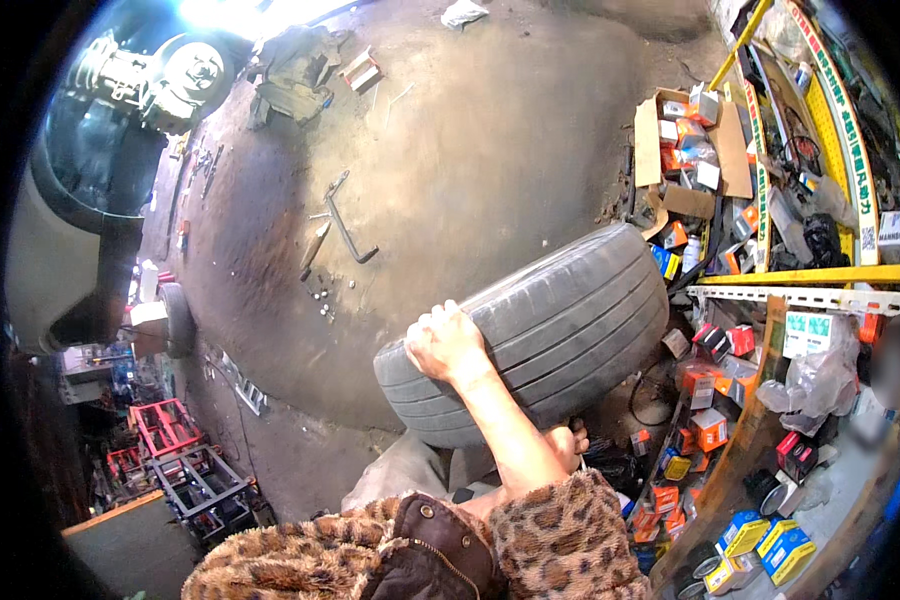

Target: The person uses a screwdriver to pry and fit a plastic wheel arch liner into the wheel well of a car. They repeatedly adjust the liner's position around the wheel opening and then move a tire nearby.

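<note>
A worn grey car tire stands tilted in front of my knees, its grooved tread toward me. Over its upper edge at the left, my right hand is closed, fingers curled on the rubber. My left forearm crosses beneath the right one. My left hand shows just right of that forearm, near the tire's lower side, its fingers curled. Something thin and pale shows beside its fingers, and what it holds is hidden. The tire's far side cannot be seen.
An L-shaped wrench and small nuts lie on the floor ahead. On the right, yellow-edged shelving and an open carton hold several small boxes. A raised car with a bare wheel hub stands left. Red frames stand lower left.
</note>
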The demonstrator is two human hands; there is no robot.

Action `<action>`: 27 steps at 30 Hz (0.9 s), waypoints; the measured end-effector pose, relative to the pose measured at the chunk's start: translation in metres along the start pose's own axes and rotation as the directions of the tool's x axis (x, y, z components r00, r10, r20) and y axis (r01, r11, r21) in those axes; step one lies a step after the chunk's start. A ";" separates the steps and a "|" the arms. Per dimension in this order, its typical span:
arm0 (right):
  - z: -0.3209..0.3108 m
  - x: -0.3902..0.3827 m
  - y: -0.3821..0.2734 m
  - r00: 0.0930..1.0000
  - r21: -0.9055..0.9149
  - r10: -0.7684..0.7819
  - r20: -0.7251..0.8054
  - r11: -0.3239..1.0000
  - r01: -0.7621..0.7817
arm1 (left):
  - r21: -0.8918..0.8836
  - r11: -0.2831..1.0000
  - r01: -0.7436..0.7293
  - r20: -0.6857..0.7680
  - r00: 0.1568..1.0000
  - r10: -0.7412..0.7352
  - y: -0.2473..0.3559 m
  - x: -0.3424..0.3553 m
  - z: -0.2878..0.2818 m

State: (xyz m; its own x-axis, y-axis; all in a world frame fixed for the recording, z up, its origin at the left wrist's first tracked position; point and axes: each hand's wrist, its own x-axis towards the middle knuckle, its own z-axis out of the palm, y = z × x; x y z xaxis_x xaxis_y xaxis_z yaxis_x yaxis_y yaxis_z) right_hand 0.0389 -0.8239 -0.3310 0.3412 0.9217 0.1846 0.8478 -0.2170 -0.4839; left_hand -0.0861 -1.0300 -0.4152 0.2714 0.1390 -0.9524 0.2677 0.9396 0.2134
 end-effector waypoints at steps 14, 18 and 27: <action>0.012 0.068 -0.010 0.998 0.002 -0.061 0.023 0.998 0.061 | 0.099 0.987 0.126 -0.199 0.974 -0.105 0.042 0.003 -0.002; 0.013 0.088 -0.003 0.999 -0.020 -0.048 -0.017 0.999 0.048 | 0.037 0.979 0.201 0.052 0.978 -0.203 0.107 -0.027 0.024; 0.008 0.149 0.016 0.999 -0.062 -0.043 -0.024 0.997 0.042 | -0.088 0.936 0.342 0.193 0.927 -0.321 0.160 -0.014 0.029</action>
State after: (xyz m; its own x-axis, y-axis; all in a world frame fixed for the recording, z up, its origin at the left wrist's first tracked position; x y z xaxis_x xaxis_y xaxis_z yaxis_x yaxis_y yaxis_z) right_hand 0.0998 -0.6871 -0.3182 0.3140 0.9221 0.2261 0.8849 -0.1979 -0.4216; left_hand -0.0201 -0.8911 -0.3618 0.3438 -0.2331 -0.9096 0.2621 0.9540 -0.1454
